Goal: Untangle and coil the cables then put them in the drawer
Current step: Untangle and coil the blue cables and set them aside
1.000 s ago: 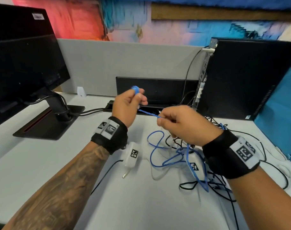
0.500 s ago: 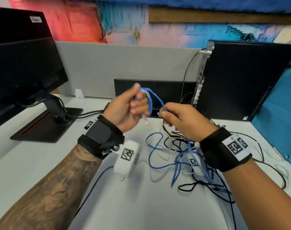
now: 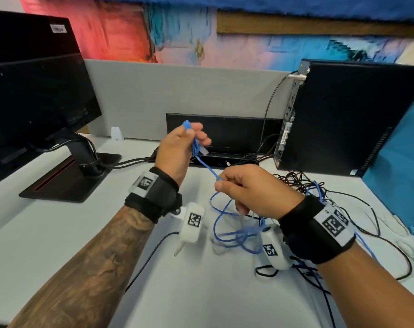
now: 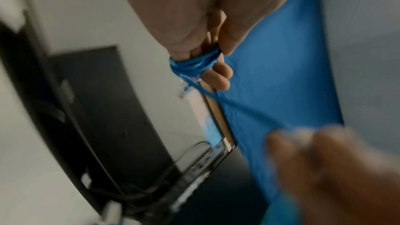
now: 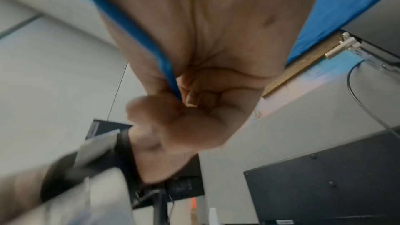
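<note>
A thin blue cable point(image 3: 207, 167) runs taut between my two raised hands. My left hand point(image 3: 184, 147) holds several turns of it wound round the fingers point(image 4: 218, 74), with the clear plug point(image 3: 204, 150) sticking out beside them. My right hand point(image 3: 243, 188) pinches the same cable point(image 5: 166, 67) lower and to the right, fist curled. The rest of the blue cable lies in loose loops point(image 3: 234, 235) on the white desk point(image 3: 201, 292), mixed with a tangle of black cables point(image 3: 295, 181) at the right. No drawer is in view.
A black monitor point(image 3: 35, 95) on its stand point(image 3: 68, 181) fills the left. A black desktop computer point(image 3: 357, 119) stands at the right, a low black box point(image 3: 224, 133) against the grey partition point(image 3: 177, 91) behind my hands. Black cables trail toward the desk's right edge.
My left hand turned back over, adding a turn of blue cable round its fingers. My right hand dropped lower and to the right, drawing the cable taut.
</note>
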Demonstrator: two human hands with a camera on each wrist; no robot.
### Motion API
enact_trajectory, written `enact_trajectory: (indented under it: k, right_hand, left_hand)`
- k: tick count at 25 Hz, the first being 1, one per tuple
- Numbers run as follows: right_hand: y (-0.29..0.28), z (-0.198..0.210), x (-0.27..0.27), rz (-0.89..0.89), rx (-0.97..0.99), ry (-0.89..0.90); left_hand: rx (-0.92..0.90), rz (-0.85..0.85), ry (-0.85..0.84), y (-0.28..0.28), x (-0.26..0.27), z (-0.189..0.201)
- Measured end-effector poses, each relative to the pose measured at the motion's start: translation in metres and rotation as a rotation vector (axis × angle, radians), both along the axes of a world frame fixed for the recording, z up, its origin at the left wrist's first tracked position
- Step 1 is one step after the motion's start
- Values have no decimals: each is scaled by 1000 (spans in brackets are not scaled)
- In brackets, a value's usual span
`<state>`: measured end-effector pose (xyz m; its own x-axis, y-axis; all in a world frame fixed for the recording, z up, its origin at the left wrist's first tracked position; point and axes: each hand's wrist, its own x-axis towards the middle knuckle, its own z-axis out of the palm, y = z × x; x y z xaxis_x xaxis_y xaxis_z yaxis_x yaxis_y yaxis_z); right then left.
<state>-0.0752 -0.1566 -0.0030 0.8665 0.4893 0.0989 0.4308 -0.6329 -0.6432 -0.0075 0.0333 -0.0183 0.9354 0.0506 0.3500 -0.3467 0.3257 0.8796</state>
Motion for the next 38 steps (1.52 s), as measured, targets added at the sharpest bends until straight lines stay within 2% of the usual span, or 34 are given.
enact_trajectory:
  k: [2, 4, 7, 9, 11, 13, 14, 16, 18, 19, 21, 22, 24, 27, 28, 30, 32, 35, 38]
  right_hand:
    - [-4, 6, -4, -9, 115, 67]
    - [-10, 17, -2, -56, 198, 119]
    - [-22, 35, 2, -57, 271, 179]
    - [-28, 43, 2, -34, 371, 136]
    - [-32, 46, 0, -11, 547, 182]
    - [-34, 47, -1, 50, 674, 250]
    - [-36, 45, 1, 76, 713, 269]
    - [-39, 43, 5, 91, 724, 224]
    - [-41, 36, 12, 23, 561, 29]
    - [-39, 31, 14, -1, 464, -56]
    - [-25, 20, 16, 31, 329, -109]
    - [-18, 14, 17, 51, 289, -94]
    - [-8, 1, 14, 71, 198, -39]
    - [-3, -20, 6, 100, 159, 127]
    - [0, -23, 2, 104, 169, 174]
    - [6, -23, -2, 81, 138, 156]
    - [5, -13, 0, 28, 123, 64]
    - [-8, 4, 6, -56, 215, 31]
    - [-13, 14, 5, -60, 270, 63]
  left_hand:
    - [409, 34, -121, -4, -8, -8]
    - [645, -11, -164, -7, -13, -9]
    - [842, -109, -196, -11, -23, 3]
    - [960, -150, -217, -11, -30, 12]
    - [1067, -123, -252, -11, -35, 13]
    - [1077, -101, -248, -10, -35, 14]
    - [1004, -136, -206, -9, -35, 14]
    - [705, -359, -24, -4, -35, 19]
    - [295, -665, 181, 2, -38, 26]
    - [108, -766, 240, 4, -39, 28]
    - [-211, -845, 274, 3, -37, 25]
    - [-346, -835, 279, 2, -35, 24]
    - [-559, -700, 255, 4, -28, 25]
    - [-779, -411, 179, 21, -17, 34]
    - [-800, -324, 180, 24, -11, 33]
    - [-675, -175, 172, 23, -4, 25]
    - [-410, -40, 145, 16, -1, 10]
    - [284, 62, -23, 10, -9, -6]
    - [787, -35, -145, -6, -26, -4]
